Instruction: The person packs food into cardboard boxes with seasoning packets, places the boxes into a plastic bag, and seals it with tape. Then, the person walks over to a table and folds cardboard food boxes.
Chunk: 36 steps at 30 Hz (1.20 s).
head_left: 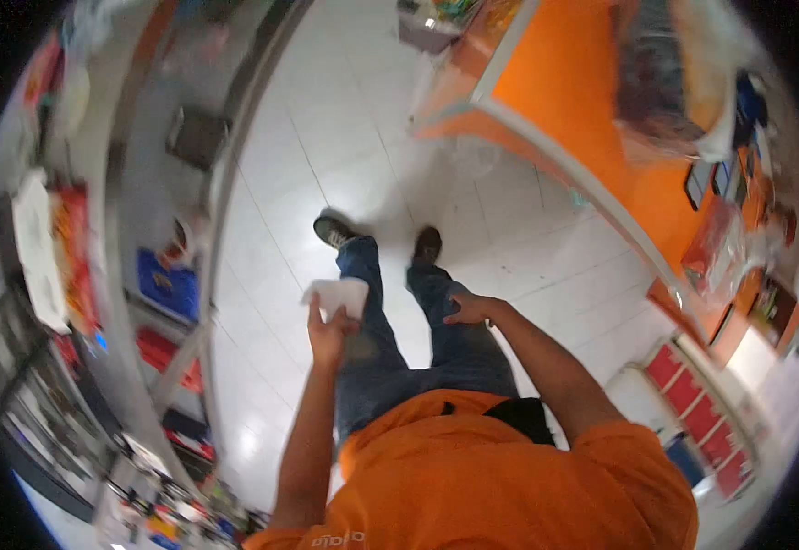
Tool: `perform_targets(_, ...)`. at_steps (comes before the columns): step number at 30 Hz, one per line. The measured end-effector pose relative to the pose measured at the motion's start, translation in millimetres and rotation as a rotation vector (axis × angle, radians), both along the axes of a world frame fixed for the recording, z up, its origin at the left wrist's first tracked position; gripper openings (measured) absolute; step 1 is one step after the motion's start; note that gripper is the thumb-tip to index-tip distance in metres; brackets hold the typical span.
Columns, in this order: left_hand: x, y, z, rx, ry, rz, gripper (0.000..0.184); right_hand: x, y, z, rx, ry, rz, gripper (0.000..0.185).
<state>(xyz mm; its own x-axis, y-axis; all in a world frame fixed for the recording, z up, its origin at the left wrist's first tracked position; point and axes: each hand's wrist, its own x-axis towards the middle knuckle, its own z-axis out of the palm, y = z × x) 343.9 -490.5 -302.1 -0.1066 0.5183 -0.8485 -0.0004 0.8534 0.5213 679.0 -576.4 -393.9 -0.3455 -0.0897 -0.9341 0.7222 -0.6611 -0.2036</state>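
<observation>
My left hand (330, 337) is closed on a small white piece (340, 295), paper or cloth; blur hides which. It is held out over my left leg, its thumb and fingers at the near edge of the piece. Beside my right thigh hangs my right hand (473, 309), fingers loosely bent and apart, with nothing seen in it. Below both hands are my jeans (418, 353) and dark shoes (333, 229) on the pale tiled floor (271, 238).
Along the left run shelves (221, 183) with a blue box (169, 284) and red items. An orange counter (564, 82) at upper right bears plastic-wrapped goods and phones (698, 183). Lower right stands a red-and-white rack (700, 412). Tiled floor lies between.
</observation>
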Motion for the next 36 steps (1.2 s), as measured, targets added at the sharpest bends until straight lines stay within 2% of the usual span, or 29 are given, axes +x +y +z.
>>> perform_targets(2, -9, -51, -48, -0.173, 0.071, -0.155, 0.094, 3, -20, 18, -0.169, -0.029, -0.026, 0.121)
perform_targets(4, -31, -147, -131, -0.002, 0.502, -0.708, 0.117, -5, -62, 17, -0.229, -0.093, -0.058, 0.123)
perform_targets(5, -17, -148, -111, -0.151, 0.481, -0.746, 0.123, -2, -139, -37, 0.13, -0.143, 0.016, 0.123)
perform_targets(6, -9, -152, -104, -0.288, 0.452, -0.798, 0.128, 5, -149, -39, 0.128, -0.16, 0.052, 0.122)
perform_targets(7, -20, -185, -125, -0.332, 0.456, -0.916, 0.138, 16, -142, -35, 0.128, -0.186, 0.084, 0.12)
perform_targets(8, -23, -201, -131, -0.333, 0.496, -0.951, 0.138, 32, -130, -30, 0.147, -0.217, 0.112, 0.119)
perform_targets(9, -26, -212, -133, -0.333, 0.538, -0.983, 0.138, 45, -111, -16, 0.218, -0.218, 0.025, 0.096)
perform_targets(10, -27, -223, -134, -0.334, 0.578, -1.016, 0.138, 65, -97, -16, 0.13, -0.253, -0.14, 0.063)
perform_targets(11, -27, -237, -135, -0.352, 0.568, -1.0, 0.137, 97, -132, -63, 0.136, -0.317, -0.461, 0.036)
perform_targets(12, -27, -249, -135, -0.369, 0.557, -0.987, 0.136, 119, -122, -72, 0.177, -0.425, -0.6, 0.03)
perform_targets(14, -15, -254, -135, -0.392, 0.56, -0.954, 0.133, 184, -115, -111, 0.387, -0.549, -0.813, 0.037)
perform_targets(16, 2, -246, -124, -0.43, 0.581, -0.9, 0.129, 231, -64, -120, 0.712, -0.745, -1.056, 0.045)
perform_targets(17, 13, -241, -123, -0.439, 0.603, -0.884, 0.129, 272, -46, -139, 0.834, -0.768, -1.075, 0.063)
perform_targets(18, 22, -240, -117, -0.461, 0.622, -0.877, 0.128, 290, -14, -145, 1.199, -1.16, -0.618, 0.085)
perform_targets(19, 30, -242, -112, -0.486, 0.635, -0.877, 0.128, 307, 20, -146, 1.461, -0.917, -0.72, 0.097)
perform_targets(20, 37, -244, -110, -0.472, 0.663, -0.88, 0.127, 327, 53, -146, 1.648, -0.905, -0.57, 0.099)
perform_targets(22, 52, -253, -110, -0.443, 0.731, -0.878, 0.127, 344, 125, -143, 1.719, -1.16, -0.284, 0.097)
perform_targets(24, 61, -272, -113, -0.413, 0.766, -0.878, 0.127, 359, 169, -147, 1.374, -1.292, -0.463, 0.089)
perform_targets(25, 61, -281, -115, -0.413, 0.779, -0.879, 0.127, 371, 189, -157, 1.165, -1.12, -0.761, 0.083)
perform_targets(27, 73, -277, -115, -0.402, 0.799, -0.874, 0.124, 392, 202, -168, 1.225, -0.953, -0.62, 0.089)
perform_targets(28, 77, -281, -114, -0.4, 0.805, -0.892, 0.124, 390, 201, -174, 1.453, -0.947, -0.171, 0.1)
perform_targets(30, 84, -290, -114, -0.397, 0.809, -0.919, 0.122, 379, 215, -184, 1.433, -1.114, 0.213, 0.087)
perform_targets(32, 95, -287, -115, -0.409, 0.808, -0.908, 0.118, 320, 222, -167, 1.156, -1.337, 0.287, 0.063)
perform_targets(34, 96, -290, -115, -0.409, 0.824, -0.938, 0.115, 292, 218, -153, 1.167, -1.324, 0.139, 0.064)
perform_targets(36, 97, -292, -118, -0.396, 0.848, -0.941, 0.112, 300, 214, -181, 1.283, -1.183, -0.489, 0.065)
